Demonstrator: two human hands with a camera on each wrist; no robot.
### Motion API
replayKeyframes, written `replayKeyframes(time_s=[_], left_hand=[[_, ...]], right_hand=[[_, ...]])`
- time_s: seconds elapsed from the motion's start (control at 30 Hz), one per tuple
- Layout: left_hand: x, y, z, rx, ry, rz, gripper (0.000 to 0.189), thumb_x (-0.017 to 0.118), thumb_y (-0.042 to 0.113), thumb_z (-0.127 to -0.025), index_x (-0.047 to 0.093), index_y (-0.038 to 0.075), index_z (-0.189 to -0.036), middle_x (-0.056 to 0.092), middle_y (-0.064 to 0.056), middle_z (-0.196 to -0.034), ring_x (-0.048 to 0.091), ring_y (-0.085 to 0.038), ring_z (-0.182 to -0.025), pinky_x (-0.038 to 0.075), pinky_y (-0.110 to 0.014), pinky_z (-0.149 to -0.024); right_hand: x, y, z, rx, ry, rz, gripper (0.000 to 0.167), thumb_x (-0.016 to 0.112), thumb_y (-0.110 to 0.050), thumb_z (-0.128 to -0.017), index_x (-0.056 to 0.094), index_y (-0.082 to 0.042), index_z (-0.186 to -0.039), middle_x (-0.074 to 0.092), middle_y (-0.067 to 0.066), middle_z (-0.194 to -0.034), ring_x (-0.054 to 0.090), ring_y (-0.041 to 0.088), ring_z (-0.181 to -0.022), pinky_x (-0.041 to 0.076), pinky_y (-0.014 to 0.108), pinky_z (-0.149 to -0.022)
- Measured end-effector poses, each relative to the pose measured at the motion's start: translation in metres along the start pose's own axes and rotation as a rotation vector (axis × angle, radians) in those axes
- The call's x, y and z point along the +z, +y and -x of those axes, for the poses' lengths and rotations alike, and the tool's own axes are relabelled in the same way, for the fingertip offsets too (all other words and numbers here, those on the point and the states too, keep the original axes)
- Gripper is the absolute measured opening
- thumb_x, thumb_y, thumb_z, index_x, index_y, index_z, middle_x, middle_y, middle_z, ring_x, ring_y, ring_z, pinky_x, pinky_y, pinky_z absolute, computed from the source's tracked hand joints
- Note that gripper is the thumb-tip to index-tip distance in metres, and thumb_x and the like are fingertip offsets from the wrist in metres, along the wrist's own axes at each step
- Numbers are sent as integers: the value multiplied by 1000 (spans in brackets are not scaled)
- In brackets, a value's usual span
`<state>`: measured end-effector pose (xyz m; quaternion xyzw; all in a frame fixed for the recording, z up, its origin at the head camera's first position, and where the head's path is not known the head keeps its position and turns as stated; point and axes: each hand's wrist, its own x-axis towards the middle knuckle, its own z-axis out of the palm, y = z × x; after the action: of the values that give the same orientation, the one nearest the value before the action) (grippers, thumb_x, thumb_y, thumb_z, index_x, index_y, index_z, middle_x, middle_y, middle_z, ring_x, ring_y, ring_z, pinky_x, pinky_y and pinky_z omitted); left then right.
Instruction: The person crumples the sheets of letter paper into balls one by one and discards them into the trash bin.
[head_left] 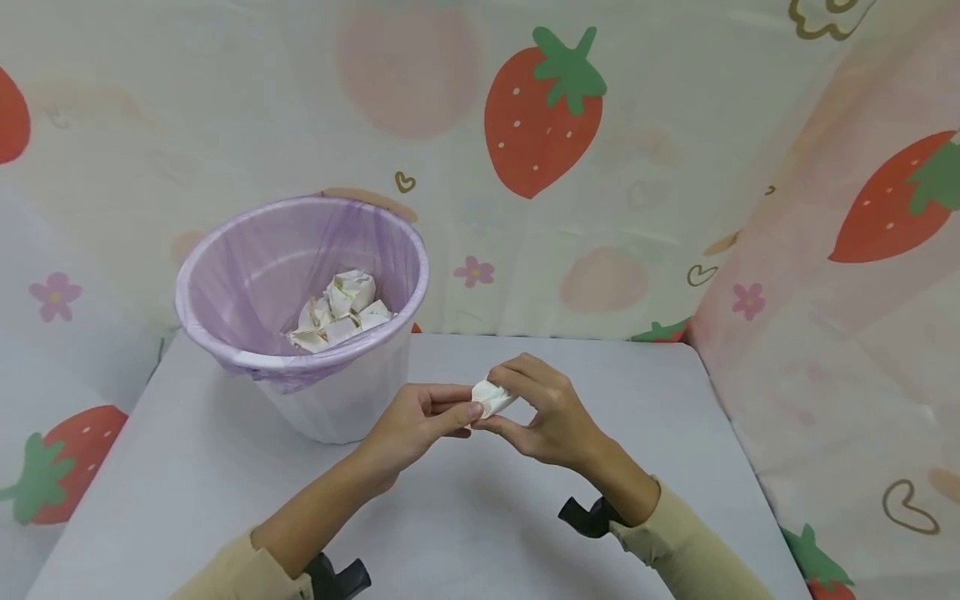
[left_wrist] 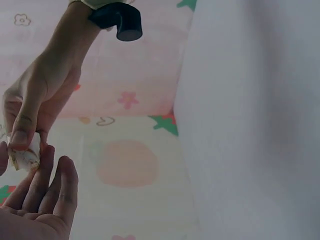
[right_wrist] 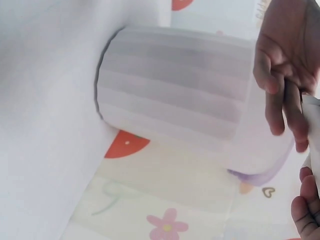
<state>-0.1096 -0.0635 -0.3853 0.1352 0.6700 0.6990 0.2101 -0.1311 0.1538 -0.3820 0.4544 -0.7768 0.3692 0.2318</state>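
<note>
A small crumpled white paper point(head_left: 491, 398) is held up over the table between both hands, in front of the bin. Thumb and fingers of my left hand point(head_left: 420, 421) pinch its left end. From the other side my right hand point(head_left: 551, 412) grips it between thumb and curled fingers. The left wrist view shows brownish marks along the folded edge of the paper point(left_wrist: 25, 156). Only a strip of the paper point(right_wrist: 314, 135) enters the right wrist view, at its right edge, between the left hand point(right_wrist: 287, 65) above and the right hand point(right_wrist: 307, 205) below.
A white bin point(head_left: 337, 412) with a purple liner point(head_left: 247, 275) stands at the table's back left. Several crumpled white papers point(head_left: 337, 317) lie inside it. The white tabletop point(head_left: 480, 533) meets strawberry-print sheets point(head_left: 660, 167) at the back and sides.
</note>
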Motion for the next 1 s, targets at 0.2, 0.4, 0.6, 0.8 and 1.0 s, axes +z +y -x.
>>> replayKeyframes(time_s=[0.2, 0.4, 0.6, 0.8, 1.0], left_hand=[[-7, 14, 11, 57, 61, -110, 42, 64, 29, -98, 64, 5, -132, 69, -8, -122, 67, -21, -107, 52, -36, -96], [-17, 37, 38, 445, 169, -520, 38, 68, 22, -96, 65, 12, -132, 69, 1, -123, 67, -16, -109, 54, -30, -90], [-42, 59, 53, 981, 440, -1153, 42, 54, 38, -102, 66, 9, -131, 64, -6, -133, 62, -28, -120, 54, -47, -89], [-70, 59, 62, 989, 530, -1356, 51, 43, 45, -105, 65, 7, -131, 61, -14, -136, 53, -38, -128, 45, -57, -101], [-87, 40, 69, 948, 634, -1480, 54, 41, 47, -103, 64, 8, -133, 58, -17, -139, 51, -42, -129, 38, -64, -103]], right_hand=[[-14, 5, -4, 18, 32, 15, 38, 86, -26, -79, 68, -2, -103, 66, 6, -97, 61, 19, -89, 54, 26, -75], [-33, 12, -10, 27, 76, 53, 39, 90, -17, -73, 69, -1, -102, 67, 6, -96, 62, 19, -87, 53, 26, -76], [-51, 19, -20, 15, 125, 99, 44, 92, -3, -63, 70, 0, -101, 67, 9, -95, 62, 22, -86, 52, 26, -78], [-62, 23, -30, -5, 146, 149, 42, 91, -4, -65, 70, 1, -100, 67, 10, -94, 63, 23, -86, 52, 25, -79], [-66, 29, -41, -29, 153, 187, 41, 91, -6, -66, 69, 4, -99, 68, 13, -94, 63, 24, -86, 53, 30, -79]])
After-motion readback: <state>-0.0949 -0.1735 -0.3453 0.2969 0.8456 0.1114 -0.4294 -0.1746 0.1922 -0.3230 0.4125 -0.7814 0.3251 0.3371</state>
